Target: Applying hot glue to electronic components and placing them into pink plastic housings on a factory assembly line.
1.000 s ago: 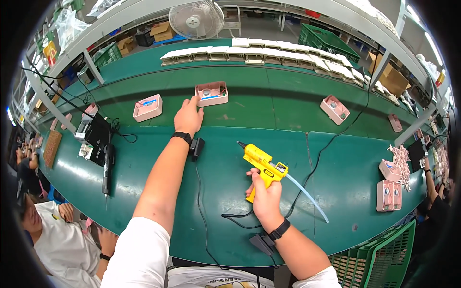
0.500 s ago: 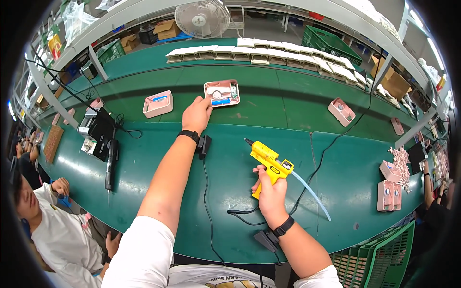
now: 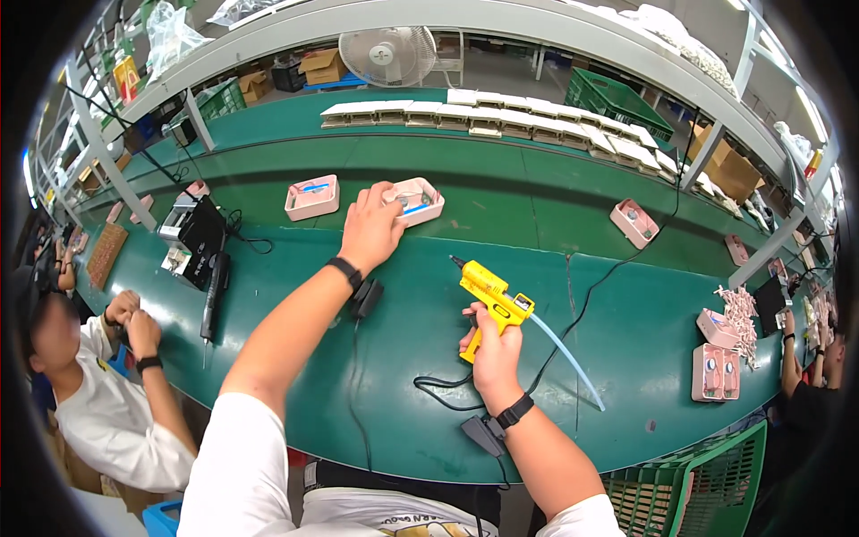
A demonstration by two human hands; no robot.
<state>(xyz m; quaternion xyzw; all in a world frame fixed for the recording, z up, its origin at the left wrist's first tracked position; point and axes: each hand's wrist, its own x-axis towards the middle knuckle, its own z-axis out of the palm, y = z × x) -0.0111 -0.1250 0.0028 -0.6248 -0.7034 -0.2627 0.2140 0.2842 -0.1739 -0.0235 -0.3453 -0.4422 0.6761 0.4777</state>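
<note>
Left hand curled on pink box, at its rim; right hand wrapped around glue gun.
Bare table separates them; box open-topped, round-cornered.

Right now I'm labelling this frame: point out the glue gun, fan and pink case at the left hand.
Glue gun (image 3: pixel 486 284), head view: its yellow body.
Fan (image 3: pixel 381 55), head view: its hub.
Pink case (image 3: pixel 425 216), head view: its front wall.

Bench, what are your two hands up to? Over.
Left hand gripping pink casing at its left end. Right hand holding yellow glue gun, apart from casing. Black cord loops clear of casing.
</note>
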